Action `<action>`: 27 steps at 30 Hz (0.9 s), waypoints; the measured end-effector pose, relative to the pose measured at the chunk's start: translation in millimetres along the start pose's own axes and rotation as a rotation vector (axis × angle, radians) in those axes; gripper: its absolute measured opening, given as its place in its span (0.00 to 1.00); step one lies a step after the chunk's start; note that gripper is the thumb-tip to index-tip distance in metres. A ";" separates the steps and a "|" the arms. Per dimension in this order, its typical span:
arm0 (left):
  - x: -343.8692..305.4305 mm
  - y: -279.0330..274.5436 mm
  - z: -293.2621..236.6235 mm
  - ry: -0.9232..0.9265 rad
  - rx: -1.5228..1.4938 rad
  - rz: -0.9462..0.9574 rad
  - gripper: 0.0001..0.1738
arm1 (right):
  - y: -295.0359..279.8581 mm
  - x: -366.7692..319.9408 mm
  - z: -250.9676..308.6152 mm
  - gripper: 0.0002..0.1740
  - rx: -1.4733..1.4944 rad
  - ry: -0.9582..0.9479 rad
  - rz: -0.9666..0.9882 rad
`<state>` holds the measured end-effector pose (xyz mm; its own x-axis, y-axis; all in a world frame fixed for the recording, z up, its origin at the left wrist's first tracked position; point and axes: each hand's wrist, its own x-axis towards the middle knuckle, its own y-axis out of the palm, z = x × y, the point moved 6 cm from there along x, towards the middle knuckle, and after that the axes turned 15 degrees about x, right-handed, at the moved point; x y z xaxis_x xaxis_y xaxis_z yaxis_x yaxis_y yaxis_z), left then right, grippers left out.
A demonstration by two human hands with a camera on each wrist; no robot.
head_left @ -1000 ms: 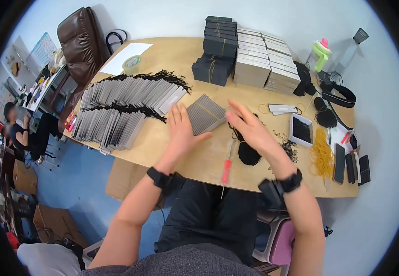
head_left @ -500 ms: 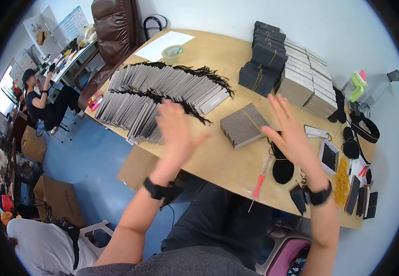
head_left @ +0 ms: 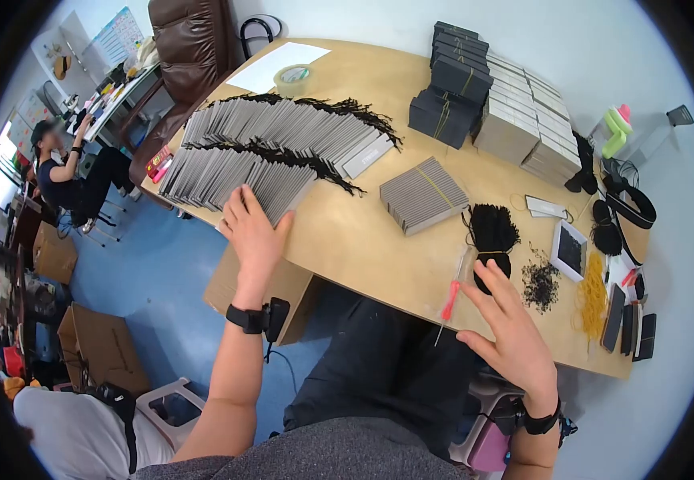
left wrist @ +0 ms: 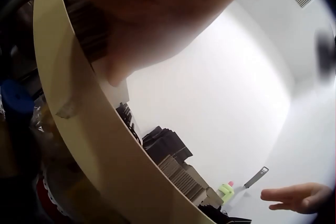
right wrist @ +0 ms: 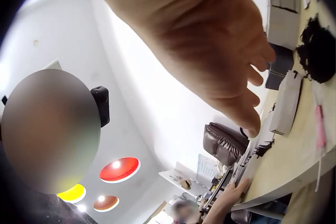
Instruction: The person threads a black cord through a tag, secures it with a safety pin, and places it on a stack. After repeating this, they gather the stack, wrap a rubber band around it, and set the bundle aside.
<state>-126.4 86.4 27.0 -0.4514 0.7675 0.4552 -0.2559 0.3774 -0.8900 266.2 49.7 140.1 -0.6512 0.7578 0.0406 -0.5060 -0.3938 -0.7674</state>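
Observation:
In the head view the left hand (head_left: 256, 238) rests with spread fingers at the near end of the front row of grey cards (head_left: 227, 180) with black tassels. Behind it lies a second fanned row (head_left: 299, 128). The right hand (head_left: 511, 340), fingers apart and holding nothing, hovers by the table's front edge, near a red-handled tool (head_left: 449, 301) and a black tassel bundle (head_left: 493, 232). A banded block of grey cards (head_left: 423, 196) sits between the hands, touched by neither. The right wrist view shows the right hand (right wrist: 210, 50) with relaxed fingers.
Banded black stacks (head_left: 461, 80) and grey stacks (head_left: 523, 120) stand at the back. To the right are a small white box (head_left: 569, 250), loose black bits (head_left: 540, 280), yellow bands (head_left: 593, 296) and a green bottle (head_left: 617, 132). A tape roll (head_left: 293, 78) lies back left; a person sits beyond.
Both hands have moved away from the grey block, the left one to the front card row and the right one toward the table's front edge. The head view has shifted.

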 end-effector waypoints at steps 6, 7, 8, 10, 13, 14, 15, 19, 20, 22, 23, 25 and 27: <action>4.5 2.0 8.7 -0.021 -0.028 0.015 0.58 | 9.0 -8.8 -1.1 0.35 0.018 -0.004 0.017; 4.6 0.8 9.1 -0.022 -0.028 0.013 0.58 | 10.6 -9.0 -1.7 0.35 0.024 -0.010 0.020; 3.9 -0.1 11.1 -0.048 -0.049 0.021 0.59 | 11.4 -8.6 -1.2 0.35 0.023 -0.012 0.020; 4.8 -3.7 13.7 -0.074 -0.071 0.029 0.59 | 14.8 -7.4 0.7 0.34 0.051 -0.015 0.047; 8.9 -6.7 20.2 -0.124 -0.112 0.153 0.62 | 15.7 -5.6 4.4 0.33 0.070 -0.028 0.050; 10.3 -6.9 20.4 -0.126 -0.077 0.197 0.63 | 15.9 -4.7 4.3 0.33 0.070 -0.029 0.049; 11.1 -6.9 20.4 -0.127 -0.043 0.243 0.64 | 16.3 -4.5 4.6 0.33 0.077 -0.039 0.050; 14.7 -7.6 26.4 -0.161 -0.179 0.356 0.64 | 18.0 -2.8 9.2 0.33 0.090 -0.062 0.062; 14.8 -6.8 27.4 -0.149 -0.160 0.364 0.65 | 19.4 -1.9 9.7 0.33 0.092 -0.063 0.063; 11.8 -4.2 25.9 -0.137 -0.141 0.372 0.66 | 23.6 0.6 10.7 0.31 0.083 -0.084 0.073; 6.6 -6.8 21.1 -0.127 -0.086 0.283 0.65 | 26.2 3.2 11.9 0.31 0.083 -0.082 0.075; 1.4 -10.6 12.7 -0.121 -0.034 0.197 0.64 | 34.2 11.9 17.7 0.30 0.091 -0.096 0.122; 0.0 -10.6 7.6 -0.106 -0.012 0.203 0.63 | 40.9 19.8 22.5 0.30 0.095 -0.125 0.142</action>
<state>-130.1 78.4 36.7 -0.5804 0.7696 0.2661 -0.1407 0.2270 -0.9637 219.9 36.8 123.9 -0.7820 0.6230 0.0201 -0.4512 -0.5436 -0.7078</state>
